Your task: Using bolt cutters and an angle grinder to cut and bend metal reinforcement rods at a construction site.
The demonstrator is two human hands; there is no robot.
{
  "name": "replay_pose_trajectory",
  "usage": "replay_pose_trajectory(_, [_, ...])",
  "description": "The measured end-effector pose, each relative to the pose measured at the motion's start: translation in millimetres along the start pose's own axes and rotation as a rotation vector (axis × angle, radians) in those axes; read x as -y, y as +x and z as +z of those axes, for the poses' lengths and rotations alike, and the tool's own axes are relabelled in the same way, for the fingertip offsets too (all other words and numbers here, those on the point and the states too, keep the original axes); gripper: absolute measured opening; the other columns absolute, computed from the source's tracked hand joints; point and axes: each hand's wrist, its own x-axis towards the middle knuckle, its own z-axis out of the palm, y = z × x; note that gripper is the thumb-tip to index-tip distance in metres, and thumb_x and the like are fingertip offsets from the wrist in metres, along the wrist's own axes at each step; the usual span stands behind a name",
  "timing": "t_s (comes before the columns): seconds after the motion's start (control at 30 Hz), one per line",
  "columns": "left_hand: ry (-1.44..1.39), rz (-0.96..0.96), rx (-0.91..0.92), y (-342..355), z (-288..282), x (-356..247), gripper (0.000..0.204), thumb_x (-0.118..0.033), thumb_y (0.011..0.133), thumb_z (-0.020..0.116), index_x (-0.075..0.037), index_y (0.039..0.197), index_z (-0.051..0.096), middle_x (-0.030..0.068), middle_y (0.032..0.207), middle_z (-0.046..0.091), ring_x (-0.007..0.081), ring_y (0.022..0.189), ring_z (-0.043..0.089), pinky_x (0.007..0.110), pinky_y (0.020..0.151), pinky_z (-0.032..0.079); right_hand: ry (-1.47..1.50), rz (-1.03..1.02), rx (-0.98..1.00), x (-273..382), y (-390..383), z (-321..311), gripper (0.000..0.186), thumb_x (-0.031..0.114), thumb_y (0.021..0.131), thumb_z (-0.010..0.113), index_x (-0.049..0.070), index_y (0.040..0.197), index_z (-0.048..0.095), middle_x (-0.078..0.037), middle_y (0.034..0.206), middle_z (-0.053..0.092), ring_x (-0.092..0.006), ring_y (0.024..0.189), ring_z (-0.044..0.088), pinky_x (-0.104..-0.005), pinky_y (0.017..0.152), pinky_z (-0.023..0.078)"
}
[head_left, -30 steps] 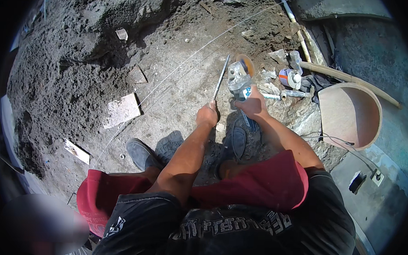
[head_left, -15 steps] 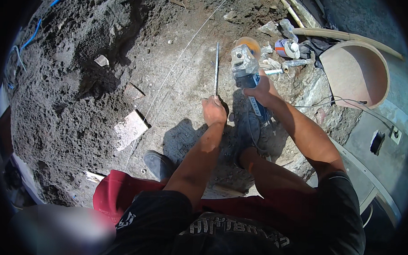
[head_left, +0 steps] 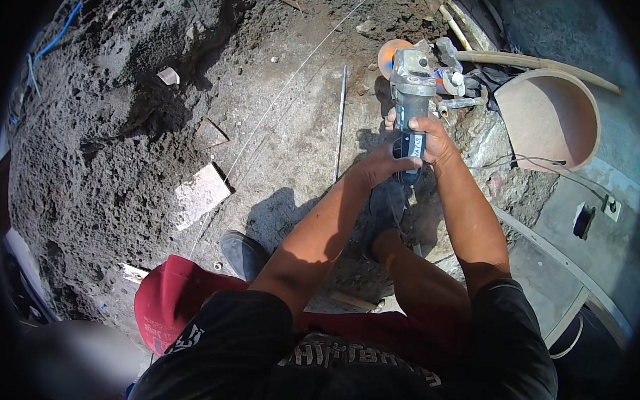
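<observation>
An angle grinder [head_left: 413,83] is held between my two hands, its metal head pointing away from me. The orange disc [head_left: 388,59] sticks out at the left of the head. My right hand [head_left: 435,139] wraps the body from the right, thumb on top. Around the rear of the body my left hand [head_left: 388,163] is closed, its thumb across the casing; some fingers are hidden underneath. To the left of the grinder a thin metal rod [head_left: 341,119] lies on the ground, touched by neither hand.
A rough grey mound of sand or mortar [head_left: 117,165] fills the left. A taut string [head_left: 281,93] crosses the ground near a pale tile piece [head_left: 204,194]. Toward the right are a can [head_left: 451,82], a curved clay-coloured shell [head_left: 548,120] and a cable [head_left: 529,159]. My shoe [head_left: 244,254] stands below.
My left hand has left the rod and now grips the grinder with my right hand. The grinder has shifted slightly right and turned; the rod lies on the ground.
</observation>
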Motion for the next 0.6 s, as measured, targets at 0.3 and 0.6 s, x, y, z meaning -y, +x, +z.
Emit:
replay_pose_trajectory(0.3, [0.682,0.082,-0.581,8.8,28.1,1.3,0.054,-0.043,0.064,0.08,-0.004,0.099,0.065,0.0194,0.105,0.065,0.0349,0.092,0.063,0.044,0.083,0.051,-0.537,-0.123,-0.466,18.2,-1.8,43.1,0.067,0.025,0.072,0.08,-0.005,0.123,0.049,-0.014,0.103,0.063,-0.0217,0.088,0.065,-0.0333,0.078,0.055])
replay_pose_trajectory(0.6, [0.838,0.042,-0.897,11.2,36.8,13.7,0.028,-0.021,0.09,0.056,0.003,0.103,0.058,0.0246,0.116,0.054,0.0432,0.107,0.054,0.049,0.091,0.045,-0.91,0.066,-1.144,2.9,18.6,84.7,0.098,0.026,0.061,0.086,-0.007,0.137,0.033,-0.029,0.122,0.057,-0.0385,0.112,0.059,-0.0398,0.101,0.043])
